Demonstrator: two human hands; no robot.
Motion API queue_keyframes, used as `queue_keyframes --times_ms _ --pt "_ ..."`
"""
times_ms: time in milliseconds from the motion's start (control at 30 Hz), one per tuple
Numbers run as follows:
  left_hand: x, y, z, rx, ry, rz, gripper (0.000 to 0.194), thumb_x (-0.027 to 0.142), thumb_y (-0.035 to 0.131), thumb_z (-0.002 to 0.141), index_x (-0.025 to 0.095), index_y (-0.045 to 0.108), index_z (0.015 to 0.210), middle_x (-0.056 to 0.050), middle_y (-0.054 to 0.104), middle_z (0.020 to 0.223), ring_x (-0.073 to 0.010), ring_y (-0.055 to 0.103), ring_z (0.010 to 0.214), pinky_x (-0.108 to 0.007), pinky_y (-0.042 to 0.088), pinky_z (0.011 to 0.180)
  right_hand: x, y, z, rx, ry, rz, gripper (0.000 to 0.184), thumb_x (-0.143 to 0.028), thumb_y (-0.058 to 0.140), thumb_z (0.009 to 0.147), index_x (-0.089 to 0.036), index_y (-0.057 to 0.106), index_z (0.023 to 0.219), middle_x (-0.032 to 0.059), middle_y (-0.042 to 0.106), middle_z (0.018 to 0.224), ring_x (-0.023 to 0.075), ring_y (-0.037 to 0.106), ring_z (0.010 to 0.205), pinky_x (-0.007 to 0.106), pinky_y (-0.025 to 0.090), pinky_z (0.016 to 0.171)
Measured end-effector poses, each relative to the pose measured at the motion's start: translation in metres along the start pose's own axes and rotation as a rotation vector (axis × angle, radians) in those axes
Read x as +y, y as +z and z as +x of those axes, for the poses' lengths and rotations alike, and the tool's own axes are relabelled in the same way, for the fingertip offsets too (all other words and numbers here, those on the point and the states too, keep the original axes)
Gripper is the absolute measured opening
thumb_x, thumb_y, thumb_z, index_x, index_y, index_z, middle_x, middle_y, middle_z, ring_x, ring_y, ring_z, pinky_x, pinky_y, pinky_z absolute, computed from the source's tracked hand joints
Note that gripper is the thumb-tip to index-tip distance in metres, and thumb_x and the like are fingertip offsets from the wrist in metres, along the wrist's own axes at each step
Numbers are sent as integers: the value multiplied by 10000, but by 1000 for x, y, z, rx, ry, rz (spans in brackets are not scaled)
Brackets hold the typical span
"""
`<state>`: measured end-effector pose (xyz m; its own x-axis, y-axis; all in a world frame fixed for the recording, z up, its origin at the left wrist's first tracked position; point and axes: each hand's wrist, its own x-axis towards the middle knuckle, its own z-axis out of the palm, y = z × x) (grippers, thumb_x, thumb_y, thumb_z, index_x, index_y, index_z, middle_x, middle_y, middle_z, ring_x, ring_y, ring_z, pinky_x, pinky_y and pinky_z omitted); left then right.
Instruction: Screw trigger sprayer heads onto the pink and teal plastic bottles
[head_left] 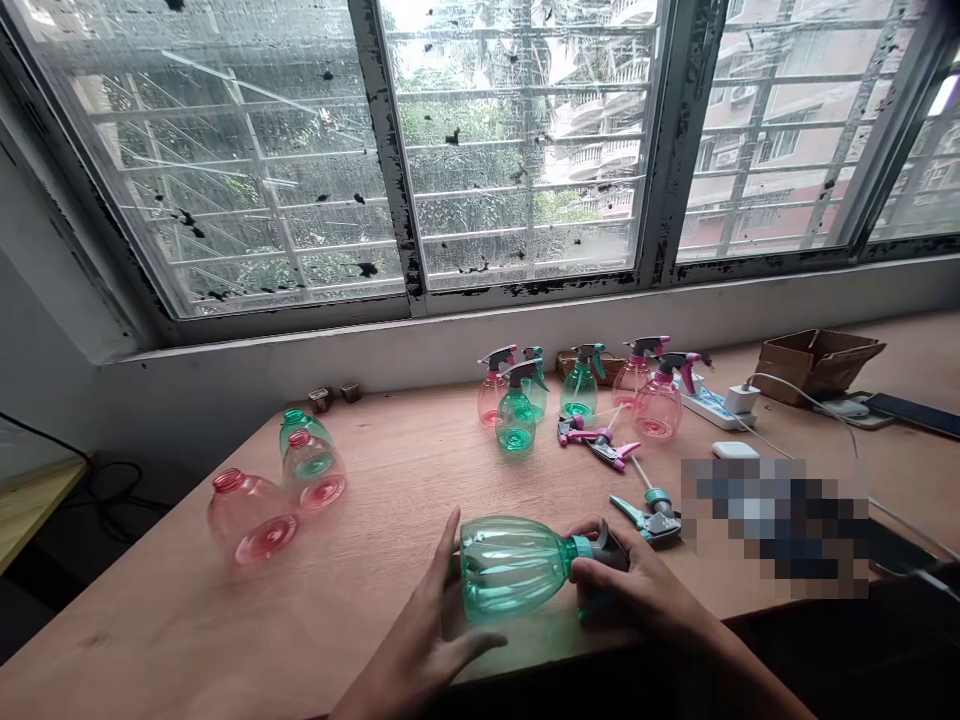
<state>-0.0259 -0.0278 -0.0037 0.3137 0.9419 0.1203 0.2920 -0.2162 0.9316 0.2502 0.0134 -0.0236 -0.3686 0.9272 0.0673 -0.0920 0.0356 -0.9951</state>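
A clear green spray bottle (510, 565) lies on its side near the front edge of the wooden table (390, 480). My left hand (431, 615) cups the bottle's round base with its fingers curled around it. My right hand (634, 590) is closed around the grey and teal trigger head at the bottle's neck. Several assembled pink and green spray bottles (517, 415) stand upright at the back of the table. Loose trigger heads, pink (596, 440) and teal (649, 510), lie between them and my hands.
Three headless bottles, two pink (251, 515) and one green (300, 425), rest at the left. A white power strip (720, 405), cables, a cardboard box (814, 365) and a phone (919, 415) occupy the right. A large window runs behind the table.
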Motion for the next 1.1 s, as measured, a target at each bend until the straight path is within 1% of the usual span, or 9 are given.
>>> queue_keyframes --times_ms 167,300,400,500,633,733,833,1000,1100 --pt "-1 -2 -1 2 -26 14 978 262 786 794 278 187 1567 -91 304 1616 -308 384 1432 -411 339 1188 0 0 -1 0 11 0 432 -473 779 789 -168 598 1036 10 732 670 183 686 618 283 531 619" --pt "0 0 -2 4 -12 -9 903 251 679 887 331 99 1574 -81 413 1555 -277 492 1357 -433 340 1181 1 0 -1 -3 6 0 408 -464 764 809 -171 597 1038 12 737 673 186 687 627 286 526 624" --pt "2 1 -2 4 -20 -36 1039 220 752 820 330 51 1577 -70 443 1534 -286 445 1394 -422 327 1188 4 -1 -1 -5 -1 -12 398 -456 760 817 -173 596 1044 14 741 681 189 688 633 285 521 623" --pt "2 0 -3 -25 -57 -62 1110 266 806 776 305 44 1582 -95 430 1541 -313 457 1379 -423 387 1154 5 -2 0 -11 -2 -12 411 -454 769 809 -174 593 1053 13 743 687 192 692 631 288 522 621" --pt "-1 -2 -2 -5 -33 21 965 297 758 827 325 145 1571 -87 292 1622 -323 441 1387 -428 396 1144 3 -2 0 2 -5 -16 404 -460 771 802 -173 605 1034 8 738 678 188 689 625 284 523 619" --pt "-2 -1 -2 15 1 54 918 257 692 879 352 98 1572 -86 418 1544 -284 499 1337 -434 371 1154 0 -1 -1 8 -10 -14 408 -462 777 791 -172 611 1026 8 736 668 191 688 617 287 523 612" --pt "-1 -1 -2 8 -7 63 1045 224 767 807 336 69 1576 -80 548 1406 -271 533 1290 -432 353 1165 -1 0 -1 14 -15 -23 415 -459 785 783 -171 615 1028 8 734 669 191 687 620 289 522 618" --pt "-3 -4 0 -19 -18 59 959 315 775 815 349 173 1560 -64 372 1574 -305 417 1401 -422 349 1178 0 -1 0 8 -9 -34 435 -480 791 771 -168 626 1026 7 724 668 195 688 628 292 525 628" --pt "-9 -4 1 2 32 48 901 376 723 863 368 154 1561 -63 288 1618 -312 445 1386 -425 383 1158 2 -2 -1 7 -2 -23 432 -486 790 771 -169 629 1016 7 719 680 196 690 628 298 531 629"
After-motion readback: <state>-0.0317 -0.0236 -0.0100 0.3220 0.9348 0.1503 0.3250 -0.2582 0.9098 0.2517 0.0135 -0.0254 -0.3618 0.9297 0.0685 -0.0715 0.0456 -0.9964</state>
